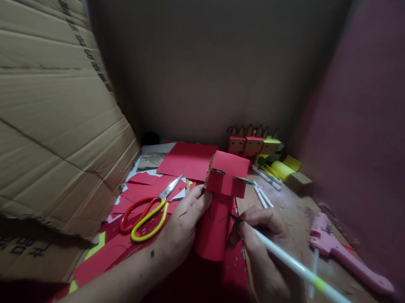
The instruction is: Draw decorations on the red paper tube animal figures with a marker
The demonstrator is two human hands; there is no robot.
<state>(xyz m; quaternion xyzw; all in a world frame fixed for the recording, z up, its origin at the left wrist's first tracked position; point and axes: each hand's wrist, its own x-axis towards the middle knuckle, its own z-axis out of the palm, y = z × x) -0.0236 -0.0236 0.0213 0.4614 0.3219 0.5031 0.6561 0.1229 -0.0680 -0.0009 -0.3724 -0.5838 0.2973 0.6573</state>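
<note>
My left hand [186, 223] is closed round the side of a red paper figure [215, 225], made of a tube body with a boxy red head on top. Faint curved lines show on the tube's front. Between the fingers and thumb of my right hand [263, 242] is a white marker [295, 265] with a green tip end and a light green band. Its tip is at the right side of the tube; whether it touches the paper I cannot tell. Scissors [150, 212] with one red and one yellow handle lie left of my left hand, blades slightly apart.
Red paper sheets [188, 160] and scraps cover the left and back. Similar box-headed figures [253, 144] stand at the back right, beside a yellow paper tube [283, 169]. More white markers [263, 195] lie nearer. A pink glue gun [347, 256] rests at right; a cardboard wall [50, 105] rises left.
</note>
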